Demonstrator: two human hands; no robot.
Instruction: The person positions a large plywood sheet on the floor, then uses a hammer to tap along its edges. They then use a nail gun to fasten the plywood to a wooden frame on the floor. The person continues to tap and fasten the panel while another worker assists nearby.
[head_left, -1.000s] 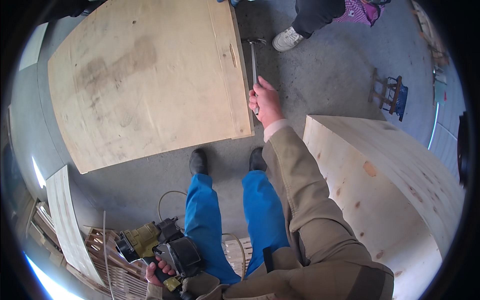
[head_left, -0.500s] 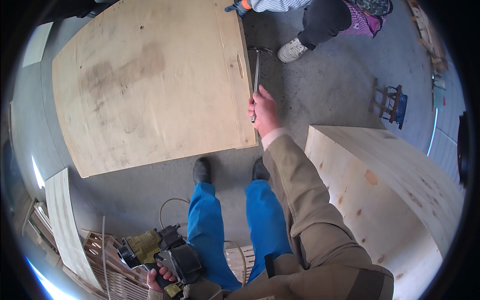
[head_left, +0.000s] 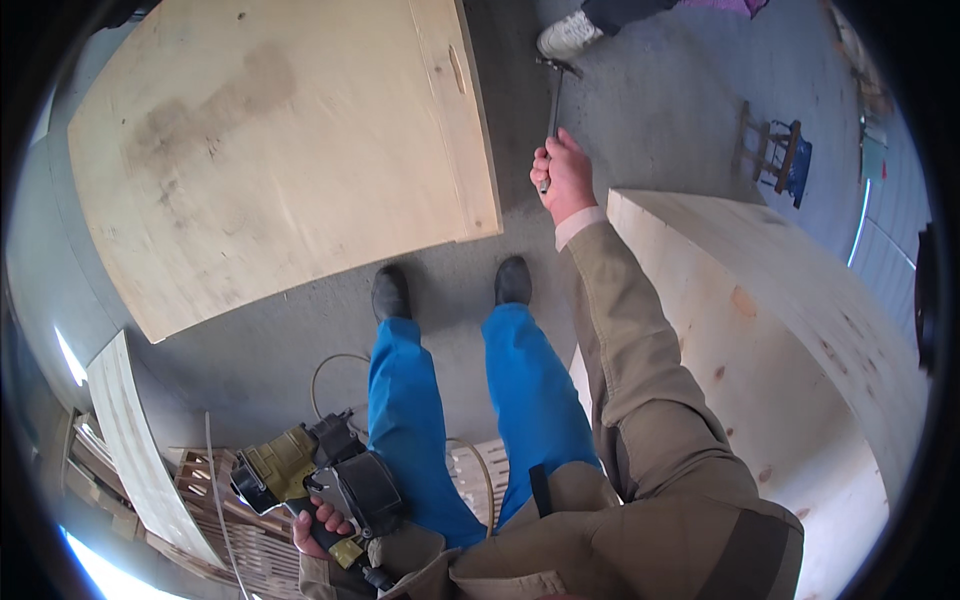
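My right hand is closed round the lower handle of a claw hammer, whose metal head points away from me near another person's shoe. The hammer is held to the right of a large wooden panel, apart from its edge. Low on the left, my left hand grips the handle of a yellow and black pneumatic coil nailer. The nailer hangs beside my left leg, with its round black magazine toward the leg. A pale air hose runs near it.
Another person's white shoe stands beyond the hammer. A plywood box stands on my right. Farther off is a small stool with blue on it. Slatted wood and a plywood strip lie at lower left.
My right hand with the hammer has moved right, away from the panel's edge. The view has shifted; the other person's gloved hand has gone out of it. My left hand still holds the nailer.
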